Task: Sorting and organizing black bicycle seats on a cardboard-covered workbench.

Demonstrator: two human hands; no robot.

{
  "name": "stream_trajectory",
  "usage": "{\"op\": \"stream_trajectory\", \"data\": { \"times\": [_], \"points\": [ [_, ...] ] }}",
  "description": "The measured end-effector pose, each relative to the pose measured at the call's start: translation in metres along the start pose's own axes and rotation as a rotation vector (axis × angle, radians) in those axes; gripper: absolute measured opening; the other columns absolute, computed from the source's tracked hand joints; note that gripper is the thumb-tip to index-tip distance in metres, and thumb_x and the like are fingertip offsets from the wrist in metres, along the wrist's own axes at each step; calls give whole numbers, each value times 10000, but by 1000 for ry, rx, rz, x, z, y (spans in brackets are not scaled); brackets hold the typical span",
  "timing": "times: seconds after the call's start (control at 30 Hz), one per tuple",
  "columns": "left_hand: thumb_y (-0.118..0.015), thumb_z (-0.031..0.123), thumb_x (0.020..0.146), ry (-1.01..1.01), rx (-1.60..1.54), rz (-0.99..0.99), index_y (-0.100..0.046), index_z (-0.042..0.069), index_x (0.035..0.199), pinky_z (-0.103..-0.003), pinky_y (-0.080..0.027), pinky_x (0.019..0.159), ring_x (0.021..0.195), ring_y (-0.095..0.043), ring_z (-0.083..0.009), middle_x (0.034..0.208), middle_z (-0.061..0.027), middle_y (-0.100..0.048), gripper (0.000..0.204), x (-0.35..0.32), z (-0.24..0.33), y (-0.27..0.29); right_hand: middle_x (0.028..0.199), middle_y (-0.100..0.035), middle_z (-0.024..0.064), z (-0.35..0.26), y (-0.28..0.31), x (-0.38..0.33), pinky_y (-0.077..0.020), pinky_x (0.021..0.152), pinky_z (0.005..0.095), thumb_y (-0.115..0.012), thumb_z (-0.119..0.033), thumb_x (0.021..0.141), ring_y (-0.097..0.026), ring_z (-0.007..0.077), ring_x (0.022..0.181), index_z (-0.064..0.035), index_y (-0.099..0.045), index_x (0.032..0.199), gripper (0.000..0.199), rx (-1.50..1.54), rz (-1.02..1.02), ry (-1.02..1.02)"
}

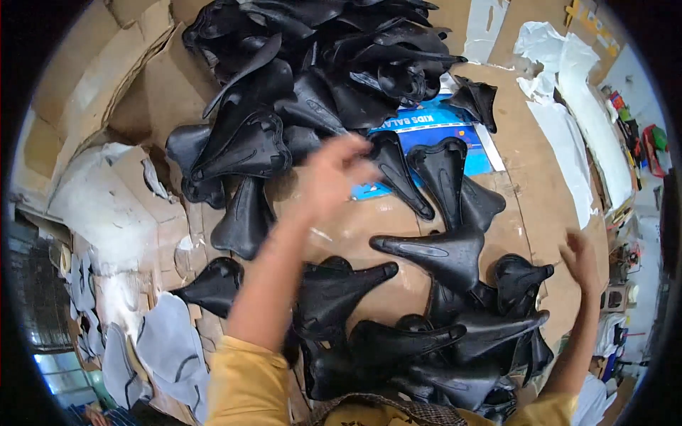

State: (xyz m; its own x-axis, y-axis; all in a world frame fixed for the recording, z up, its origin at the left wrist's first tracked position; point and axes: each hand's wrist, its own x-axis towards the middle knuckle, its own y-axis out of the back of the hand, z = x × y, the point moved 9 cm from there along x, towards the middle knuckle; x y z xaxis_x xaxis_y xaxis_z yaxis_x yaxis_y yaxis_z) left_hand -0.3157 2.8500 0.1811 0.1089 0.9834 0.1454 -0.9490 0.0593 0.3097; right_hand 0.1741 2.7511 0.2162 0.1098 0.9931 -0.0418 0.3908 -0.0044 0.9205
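Observation:
My left hand (339, 174) reaches over the middle of the cardboard, blurred by motion. Its fingers look apart, with nothing visible between them. Just right of those fingertips lies a narrow black bicycle saddle (398, 174), and another saddle (442, 174) rests beside it. Off to the right, my right hand (581, 261) hangs over the cardboard with loose, parted fingers and holds nothing. The nearest piece to it is a small black saddle (518, 277) on top of the near pile. Below my left hand, a further saddle (337, 298) points its nose to the right.
A large heap of black saddles (312, 78) covers the far side, partly over a blue printed sheet (455, 149). Grey saddle-shaped pieces (169, 337) lie at the near left. Upright cardboard (106, 99) walls the left; torn white sheeting (561, 142) lies at the right.

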Motion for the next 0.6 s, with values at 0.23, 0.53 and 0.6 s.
{"op": "stream_trajectory", "data": {
  "times": [0.23,0.53,0.6],
  "points": [
    [-660,535,646,268,532,610,-445,-34,1201,-334,-382,893,1036,-509,-264,1152,-189,-507,823,101,-64,274,1041,-549,169,-187,-258,237,-424,883,364,-601,-337,792,-537,251,974,37,-433,1127,529,1328,-446,-187],
    [-691,466,642,572,311,169,-129,19,1361,-338,-345,935,1057,-486,-235,1203,-146,-475,1016,141,-193,258,943,-604,102,-295,-363,317,-465,718,338,-627,-240,735,-583,221,820,-28,-544,1007,355,1537,-441,-128],
    [-709,434,630,525,228,65,-151,18,1357,-335,-321,954,1102,-447,-234,1218,-148,-459,1007,143,-197,233,879,-611,91,-286,-374,322,-451,679,317,-644,-196,713,-571,190,792,-29,-583,917,270,1388,-364,-84]
  ]
}}
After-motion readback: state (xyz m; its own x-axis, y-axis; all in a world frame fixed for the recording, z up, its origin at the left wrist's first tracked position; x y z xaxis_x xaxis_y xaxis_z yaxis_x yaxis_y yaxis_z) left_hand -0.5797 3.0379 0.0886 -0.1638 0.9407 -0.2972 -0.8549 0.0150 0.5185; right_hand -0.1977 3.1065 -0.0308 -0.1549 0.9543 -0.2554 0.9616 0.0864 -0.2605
